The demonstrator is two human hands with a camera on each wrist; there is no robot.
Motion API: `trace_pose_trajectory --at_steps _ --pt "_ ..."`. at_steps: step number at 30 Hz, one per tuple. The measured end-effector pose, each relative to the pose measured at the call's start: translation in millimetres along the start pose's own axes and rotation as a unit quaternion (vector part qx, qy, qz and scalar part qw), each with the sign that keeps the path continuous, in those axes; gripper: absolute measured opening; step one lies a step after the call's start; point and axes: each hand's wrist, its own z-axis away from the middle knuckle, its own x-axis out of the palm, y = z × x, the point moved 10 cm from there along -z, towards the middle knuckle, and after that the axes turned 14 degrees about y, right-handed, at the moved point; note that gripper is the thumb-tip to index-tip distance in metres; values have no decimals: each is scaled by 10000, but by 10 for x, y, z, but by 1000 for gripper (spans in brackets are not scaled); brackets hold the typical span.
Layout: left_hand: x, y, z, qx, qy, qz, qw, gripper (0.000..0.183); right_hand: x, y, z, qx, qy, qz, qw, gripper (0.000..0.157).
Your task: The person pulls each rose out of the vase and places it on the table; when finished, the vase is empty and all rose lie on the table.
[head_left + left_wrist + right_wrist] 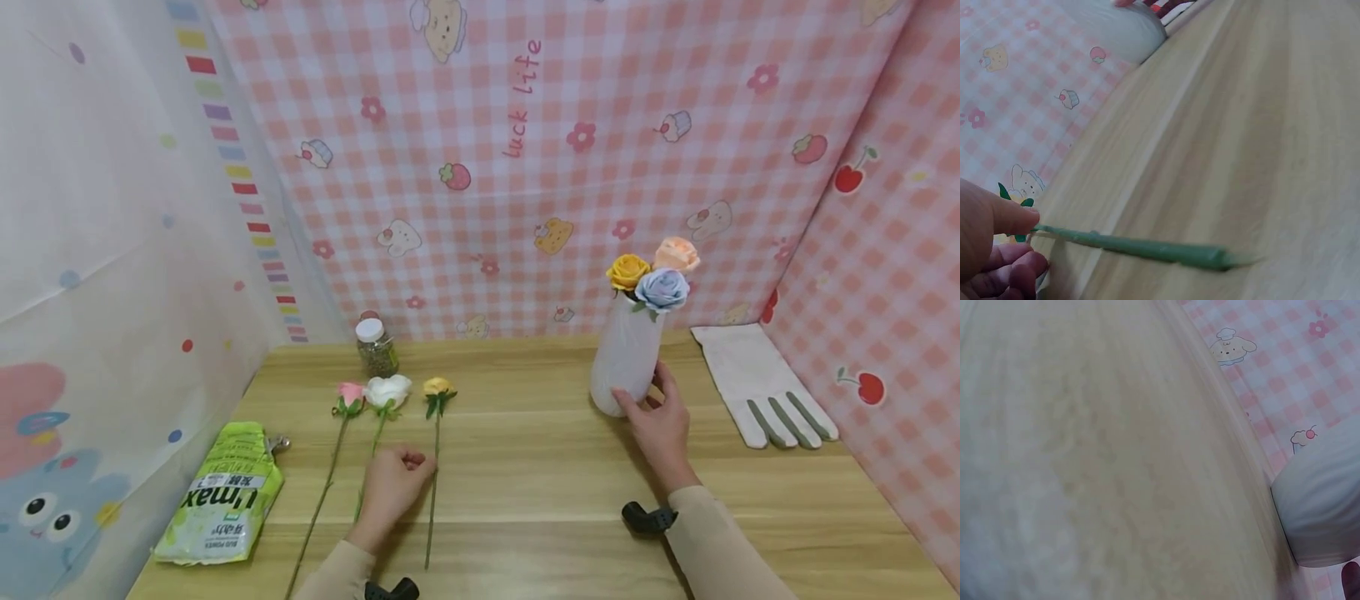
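The lone yellow rose [438,387] stretches near to far at the middle of the counter [540,475], its blossom on the far side, and we see the left hand [393,487] reaching in from the near left, fingers curled and thumb pointing right. Its grip is narrow, pinching the rose's stem between thumb and fingers. The right hand [662,425] comes from the near right, its grip spread around the lower part of the white vase [627,358], thumb in front and fingers on the right side. From the head view we see three roses [663,289] in the vase's mouth, which both wrist views cut off. The left wrist view shows us the stem's thick green end and thin tip close up; whether that end touches the counter we cannot tell.
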Motion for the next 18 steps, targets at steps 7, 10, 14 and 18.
trace_pose_trajectory --at_steps 7,10,14,18 --pt "-3 13 53 163 232 -371 9989 11 -3 -26 -3 -17 2 -116 9999 78" --pt "7 4 52 199 210 -441 9986 12 -6 -40 -5 -9 -19 -163 9999 78" --pt "-9 2 52 286 170 -415 9986 14 -7 -44 -8 -10 -37 -149 9999 78" --pt "-66 -2 67 318 127 -443 9984 17 -3 -27 -4 5 -54 -135 9999 78"
